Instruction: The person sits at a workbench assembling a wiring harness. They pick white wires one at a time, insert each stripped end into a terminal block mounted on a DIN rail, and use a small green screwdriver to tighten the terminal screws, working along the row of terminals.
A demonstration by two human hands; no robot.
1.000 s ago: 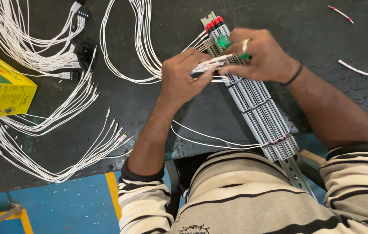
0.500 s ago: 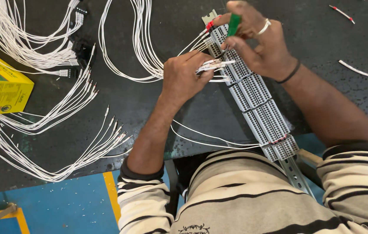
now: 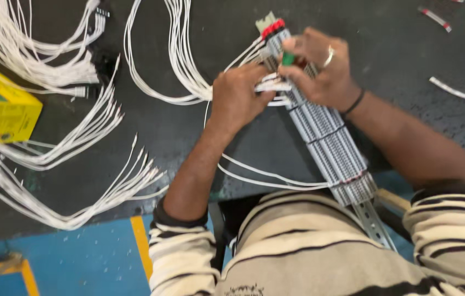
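A long grey terminal block strip (image 3: 331, 148) on a metal rail lies slanted across the dark table (image 3: 188, 137), with red end pieces (image 3: 273, 27) at its far end. My left hand (image 3: 238, 98) pinches white wire ends (image 3: 271, 86) against the strip's side. My right hand (image 3: 320, 68), with a ring and a dark wristband, grips a green-handled screwdriver (image 3: 288, 58) and presses it onto the top of the strip. The tool's tip is hidden by my fingers.
Bundles of white wires (image 3: 79, 148) fan out at the left and back (image 3: 178, 55) of the table. A yellow box (image 3: 0, 115) sits at the left edge. Loose wire pieces (image 3: 460, 93) lie at the right. Blue floor (image 3: 79, 257) shows below the table.
My right hand has lifted off the strip with the green screwdriver, turned it upright, and come back down onto the strip's upper part. My left hand has stayed on the wires.
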